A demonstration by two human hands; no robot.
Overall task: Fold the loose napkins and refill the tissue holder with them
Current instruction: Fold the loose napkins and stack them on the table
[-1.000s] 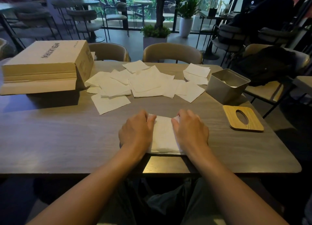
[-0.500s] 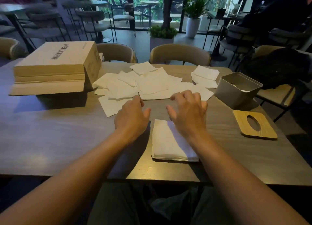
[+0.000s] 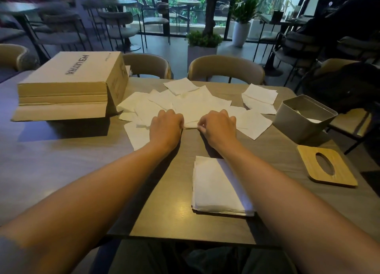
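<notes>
Several loose white napkins [image 3: 197,105] lie spread across the far middle of the table. My left hand [image 3: 166,127] and my right hand [image 3: 219,127] both rest at the near edge of that spread, fingers curled and pinching the front edge of one loose napkin [image 3: 190,124]. A neat stack of folded napkins [image 3: 216,186] lies near the front edge, partly under my right forearm. The grey tissue holder [image 3: 298,119] stands open at the right, with white tissue showing inside. Its wooden lid [image 3: 327,166] with an oval slot lies flat beside it.
A large cardboard box [image 3: 70,86] with an open flap occupies the left of the wooden table [image 3: 61,171]. Beige chairs [image 3: 226,69] stand along the far side. A dark bag [image 3: 345,86] sits on a chair at the right.
Both hands left the folded stack and reached forward to the loose napkins, where they now pinch the edge of one. The stack stays near the front edge.
</notes>
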